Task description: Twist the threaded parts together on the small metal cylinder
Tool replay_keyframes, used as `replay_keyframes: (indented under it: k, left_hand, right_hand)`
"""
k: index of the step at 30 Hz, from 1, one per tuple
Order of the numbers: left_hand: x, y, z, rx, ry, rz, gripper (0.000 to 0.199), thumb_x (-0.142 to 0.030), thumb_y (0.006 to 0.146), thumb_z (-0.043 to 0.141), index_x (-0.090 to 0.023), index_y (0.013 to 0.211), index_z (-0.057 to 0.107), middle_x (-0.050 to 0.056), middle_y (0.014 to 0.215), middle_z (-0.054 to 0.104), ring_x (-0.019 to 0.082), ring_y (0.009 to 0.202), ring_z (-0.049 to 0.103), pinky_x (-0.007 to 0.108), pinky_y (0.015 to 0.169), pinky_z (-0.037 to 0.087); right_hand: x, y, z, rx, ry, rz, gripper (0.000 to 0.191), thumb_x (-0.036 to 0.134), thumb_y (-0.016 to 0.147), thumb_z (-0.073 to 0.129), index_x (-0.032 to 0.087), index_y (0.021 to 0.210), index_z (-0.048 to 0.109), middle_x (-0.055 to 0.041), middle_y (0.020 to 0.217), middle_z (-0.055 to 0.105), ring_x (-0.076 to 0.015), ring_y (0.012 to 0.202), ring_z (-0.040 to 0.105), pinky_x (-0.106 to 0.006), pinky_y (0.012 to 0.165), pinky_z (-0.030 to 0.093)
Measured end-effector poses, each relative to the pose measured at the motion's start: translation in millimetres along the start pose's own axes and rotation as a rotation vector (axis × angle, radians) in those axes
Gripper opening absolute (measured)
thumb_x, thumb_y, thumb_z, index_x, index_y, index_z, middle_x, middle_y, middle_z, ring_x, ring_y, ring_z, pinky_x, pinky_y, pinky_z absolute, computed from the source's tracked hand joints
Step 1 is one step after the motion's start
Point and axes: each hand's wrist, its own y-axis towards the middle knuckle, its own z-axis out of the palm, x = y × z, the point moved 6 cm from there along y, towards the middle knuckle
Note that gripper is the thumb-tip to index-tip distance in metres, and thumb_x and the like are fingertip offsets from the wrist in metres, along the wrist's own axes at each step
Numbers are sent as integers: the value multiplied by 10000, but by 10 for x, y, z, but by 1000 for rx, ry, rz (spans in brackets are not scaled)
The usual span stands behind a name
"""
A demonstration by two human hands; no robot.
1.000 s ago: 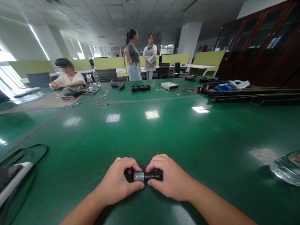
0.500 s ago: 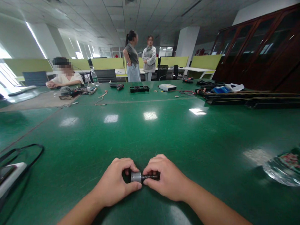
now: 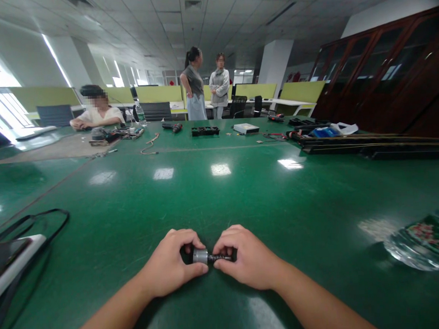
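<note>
Low over the green table (image 3: 206, 199), my two hands meet around one small part. A short silver metal cylinder (image 3: 200, 256) is pinched between the thumb and fingers of my left hand (image 3: 169, 263). From its right end runs a thin dark ribbed shaft (image 3: 219, 257), lying roughly level. My right hand (image 3: 249, 260) grips this shaft, thumb below and fingers above. The cylinder's left end is partly hidden behind my left fingers. Whether the shaft is threaded or wrapped in a spring, I cannot tell.
A clear plastic bottle (image 3: 422, 240) lies at the right. To the left are a white-edged device (image 3: 18, 260) and a black cable (image 3: 58, 217). A power drill (image 3: 172, 127), a black frame (image 3: 205, 130) and a flat silver box (image 3: 246, 128) sit far back. One person (image 3: 99, 114) sits across the table.
My right thumb and fingers have shifted slightly right along the shaft, so a little more of it shows beside the cylinder. My left hand keeps its pinch. The view has shifted slightly.
</note>
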Motion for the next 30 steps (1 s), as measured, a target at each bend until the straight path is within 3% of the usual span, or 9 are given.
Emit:
replay_keyframes:
  k: [21, 30]
  left_hand:
    - [15, 1, -2, 11, 38, 12, 190, -334, 748, 753, -216, 848, 643, -24, 840, 672, 194, 805, 574, 298, 762, 373]
    - [10, 14, -7, 16, 40, 9, 188, -330, 750, 752, -216, 856, 646, -26, 848, 676, 193, 812, 582, 301, 776, 384]
  right_hand:
    - [-99, -41, -180, 31, -76, 38, 80, 165, 699, 758, 196, 754, 709, 29, 681, 623, -128, 675, 566, -282, 727, 410]
    - [-342, -106, -434, 23, -94, 168, 52, 131, 698, 694, 169, 719, 722, 2, 660, 625, -128, 605, 562, -245, 575, 412]
